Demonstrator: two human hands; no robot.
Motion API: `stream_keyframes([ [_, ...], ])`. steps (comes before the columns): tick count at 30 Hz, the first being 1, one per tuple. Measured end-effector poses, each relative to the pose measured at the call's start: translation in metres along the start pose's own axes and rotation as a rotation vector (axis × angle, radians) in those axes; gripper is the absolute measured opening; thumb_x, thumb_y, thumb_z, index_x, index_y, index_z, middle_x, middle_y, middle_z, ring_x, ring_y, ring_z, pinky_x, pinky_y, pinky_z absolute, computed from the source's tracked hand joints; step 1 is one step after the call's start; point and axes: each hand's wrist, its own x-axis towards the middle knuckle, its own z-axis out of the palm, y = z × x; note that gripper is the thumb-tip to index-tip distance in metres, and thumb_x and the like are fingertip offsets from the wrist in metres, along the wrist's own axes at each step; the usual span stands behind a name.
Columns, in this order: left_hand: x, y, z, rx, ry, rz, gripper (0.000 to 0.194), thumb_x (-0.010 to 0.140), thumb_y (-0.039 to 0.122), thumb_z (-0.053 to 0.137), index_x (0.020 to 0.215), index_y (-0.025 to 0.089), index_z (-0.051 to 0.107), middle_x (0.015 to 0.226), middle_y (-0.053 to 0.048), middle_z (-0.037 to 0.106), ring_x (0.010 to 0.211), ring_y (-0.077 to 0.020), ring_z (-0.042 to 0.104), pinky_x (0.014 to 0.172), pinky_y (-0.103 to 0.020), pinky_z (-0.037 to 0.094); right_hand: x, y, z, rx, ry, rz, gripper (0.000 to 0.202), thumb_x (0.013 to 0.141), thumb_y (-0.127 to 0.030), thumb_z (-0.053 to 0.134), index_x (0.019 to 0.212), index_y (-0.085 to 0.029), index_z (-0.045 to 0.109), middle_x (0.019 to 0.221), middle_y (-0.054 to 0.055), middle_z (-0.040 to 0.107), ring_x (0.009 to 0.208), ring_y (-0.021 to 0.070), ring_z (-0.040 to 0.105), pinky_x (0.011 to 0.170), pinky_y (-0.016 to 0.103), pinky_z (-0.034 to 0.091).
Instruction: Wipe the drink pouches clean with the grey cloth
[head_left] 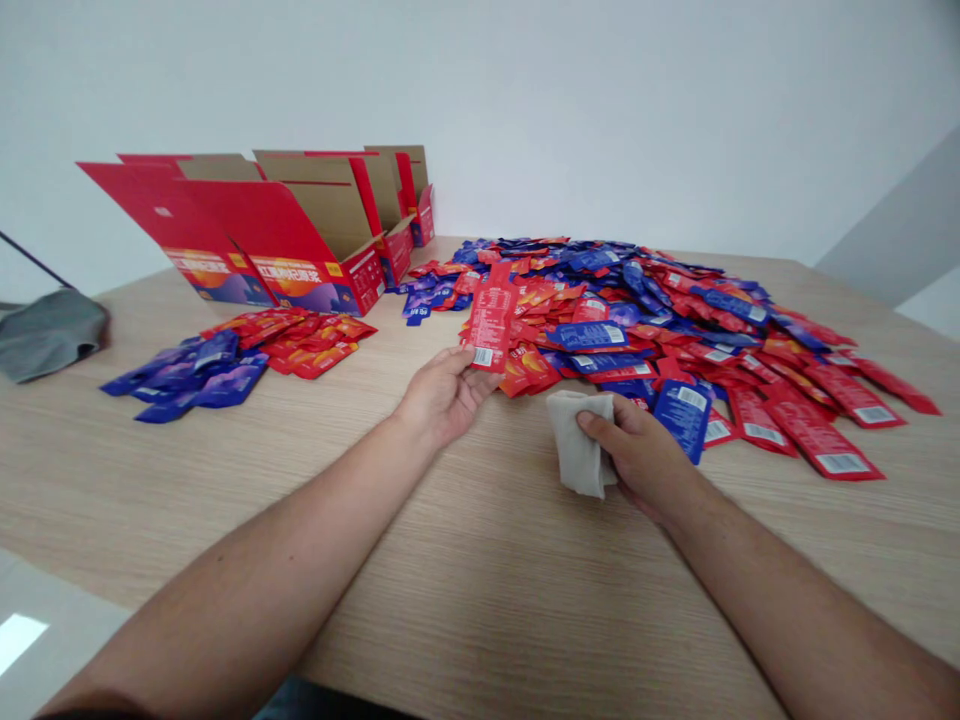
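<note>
Left hand (448,398) on slim red sachet (491,312) with barcode (484,356)

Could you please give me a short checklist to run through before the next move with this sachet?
1. Left hand gripping the red sachet: ok, pinched at its near end, barcode side showing.
2. Right hand gripping the folded cloth: ok.
3. Cloth touching the sachet: not ok, they are apart.
4. Sachet's far side clean: cannot tell, it faces away.
5. Small pile separate from the large pile: ok, bare table lies between.
6. Front box open: ok, flaps raised.
</note>
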Motion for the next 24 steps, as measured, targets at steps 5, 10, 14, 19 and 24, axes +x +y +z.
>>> stream_keyframes([
  [5, -0.017, 0.003, 0.009, -0.442, -0.120, -0.301, 0.014, 0.096, 0.002, 0.058, 0.097, 0.013, 0.067, 0.081, -0.004, 0.078, 0.063, -0.0114, 0.073, 0.060, -0.020, 0.062, 0.000, 0.000, 0.000, 0.017, -0.002, -0.008, 0.042, 0.067, -0.054, 0.084, 0.093, -0.027, 0.067, 0.074, -0.004, 0.069, 0.068, 0.0208, 0.062, 0.063, 0.034, 0.049],
  [10, -0.020, -0.001, 0.005, -0.433, -0.280, -0.404, 0.026, 0.083, 0.006, 0.056, 0.103, 0.009, 0.072, 0.086, -0.008, 0.080, 0.070, -0.0162, 0.075, 0.066, -0.026, 0.063, 0.000, 0.000, 0.000, 0.015, -0.006, -0.012, 0.043, 0.067, -0.054, 0.086, 0.095, -0.026, 0.069, 0.074, -0.003, 0.070, 0.067, 0.0203, 0.063, 0.062, 0.033, 0.049],
  [14, -0.019, -0.006, 0.000, -0.405, -0.408, -0.426, 0.041, 0.071, 0.016, 0.056, 0.107, 0.008, 0.074, 0.095, -0.013, 0.082, 0.086, -0.0216, 0.078, 0.072, -0.030, 0.062, -0.001, -0.001, 0.001, 0.020, -0.007, -0.019, 0.043, 0.067, -0.054, 0.085, 0.095, -0.026, 0.068, 0.074, -0.003, 0.070, 0.069, 0.0206, 0.063, 0.063, 0.034, 0.049],
  [19, -0.024, -0.004, -0.001, -0.435, -0.499, -0.413, 0.058, 0.064, 0.023, 0.055, 0.119, 0.015, 0.071, 0.105, -0.013, 0.082, 0.104, -0.0296, 0.077, 0.086, -0.042, 0.059, -0.001, -0.003, 0.001, 0.013, -0.013, -0.026, 0.042, 0.066, -0.053, 0.085, 0.093, -0.026, 0.067, 0.077, -0.002, 0.070, 0.073, 0.0224, 0.064, 0.068, 0.035, 0.049],
  [24, -0.027, -0.002, 0.000, -0.488, -0.491, -0.557, 0.053, 0.073, 0.034, 0.055, 0.117, 0.008, 0.071, 0.108, -0.018, 0.080, 0.086, -0.0224, 0.075, 0.073, -0.032, 0.056, -0.001, -0.003, 0.000, 0.004, -0.018, -0.019, 0.043, 0.067, -0.054, 0.083, 0.095, -0.026, 0.066, 0.081, -0.002, 0.071, 0.074, 0.0224, 0.063, 0.069, 0.036, 0.048],
])
